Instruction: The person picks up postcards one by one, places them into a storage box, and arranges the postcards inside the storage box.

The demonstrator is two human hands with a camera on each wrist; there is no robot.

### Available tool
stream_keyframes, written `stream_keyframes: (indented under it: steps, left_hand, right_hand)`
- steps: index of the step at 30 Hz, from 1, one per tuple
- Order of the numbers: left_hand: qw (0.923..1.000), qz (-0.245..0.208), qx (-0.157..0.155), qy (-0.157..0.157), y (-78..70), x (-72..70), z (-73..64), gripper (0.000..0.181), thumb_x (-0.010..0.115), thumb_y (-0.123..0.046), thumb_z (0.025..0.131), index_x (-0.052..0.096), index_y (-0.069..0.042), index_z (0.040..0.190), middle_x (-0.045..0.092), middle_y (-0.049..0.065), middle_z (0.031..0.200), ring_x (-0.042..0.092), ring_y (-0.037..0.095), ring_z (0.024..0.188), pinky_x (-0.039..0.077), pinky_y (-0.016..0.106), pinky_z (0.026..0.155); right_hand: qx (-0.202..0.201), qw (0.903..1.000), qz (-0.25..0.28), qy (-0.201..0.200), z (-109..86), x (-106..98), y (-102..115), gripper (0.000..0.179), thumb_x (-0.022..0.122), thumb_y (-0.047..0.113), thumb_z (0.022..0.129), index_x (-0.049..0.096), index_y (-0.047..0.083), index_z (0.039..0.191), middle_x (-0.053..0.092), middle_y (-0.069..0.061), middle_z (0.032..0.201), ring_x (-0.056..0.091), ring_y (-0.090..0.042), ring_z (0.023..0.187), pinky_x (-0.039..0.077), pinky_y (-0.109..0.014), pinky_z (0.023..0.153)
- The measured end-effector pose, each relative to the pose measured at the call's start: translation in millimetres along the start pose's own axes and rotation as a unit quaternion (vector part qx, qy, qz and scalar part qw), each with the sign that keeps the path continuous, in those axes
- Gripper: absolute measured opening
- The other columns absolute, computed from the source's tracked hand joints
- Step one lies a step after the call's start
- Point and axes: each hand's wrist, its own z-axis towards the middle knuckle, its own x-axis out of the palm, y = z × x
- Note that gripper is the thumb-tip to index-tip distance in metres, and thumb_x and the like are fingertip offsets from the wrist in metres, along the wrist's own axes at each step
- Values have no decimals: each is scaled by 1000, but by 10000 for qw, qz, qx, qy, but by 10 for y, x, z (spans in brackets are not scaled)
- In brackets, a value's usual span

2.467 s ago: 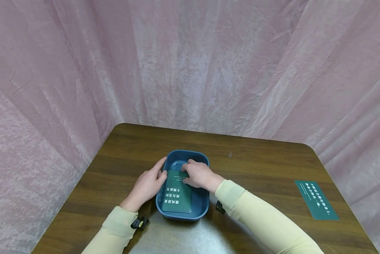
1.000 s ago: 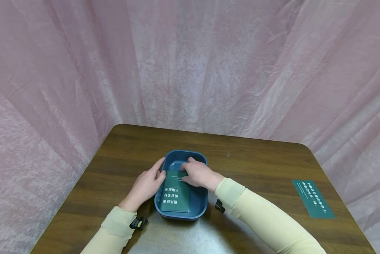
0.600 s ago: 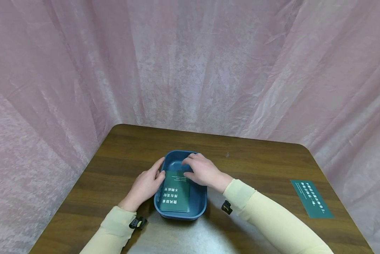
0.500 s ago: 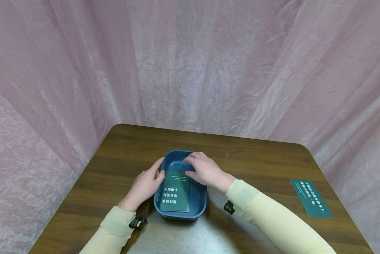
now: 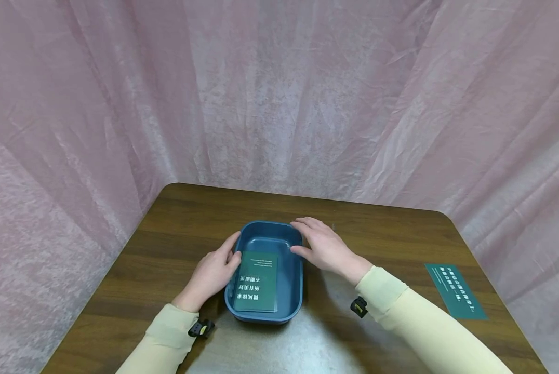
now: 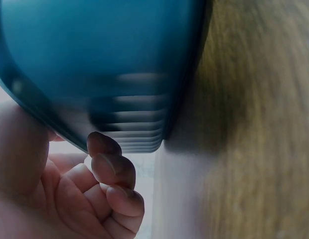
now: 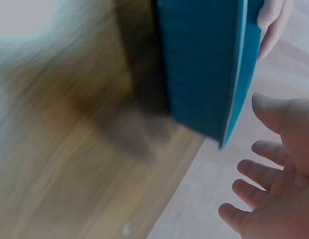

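Note:
A blue rectangular plastic box [image 5: 292, 291] with rounded corners stands on the table. Inside it, against the left side, lies a flat green card [image 5: 265, 285] with white Chinese characters; whether it is one card or a stack I cannot tell. My left hand [image 5: 212, 271] holds the box's left rim, thumb over the edge; the left wrist view shows its curled fingers [image 6: 114, 169] by the outer wall. My right hand [image 5: 328, 249] is at the far right of the box, fingers spread and holding nothing. In the right wrist view a gap separates this hand [image 7: 274, 179] from the box wall.
A second green card [image 5: 456, 291] with white characters lies on the right part of the brown wooden table [image 5: 377, 234]. Pink curtains [image 5: 279, 104] hang behind the table and along both sides. Black wrist devices [image 5: 359, 307] sit below the sleeve cuffs.
My right hand has come up out of the box, away from the green card, and moved right past the rim with its fingers opening. The left hand has kept its hold on the box.

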Motion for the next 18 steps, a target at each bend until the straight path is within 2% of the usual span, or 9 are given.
stream_keyframes:
  steps: [18]
  left_hand:
    - [10000, -16, -38, 29, 3, 11, 5, 60, 57, -25, 114, 41, -16, 171, 59, 0, 81, 56, 20, 64, 44, 39, 61]
  right_hand:
    - [399, 9984, -128, -381, -433, -138, -597, 71, 80, 28, 103, 51, -4, 160, 49, -29, 163, 42, -51, 154, 32, -68, 123]
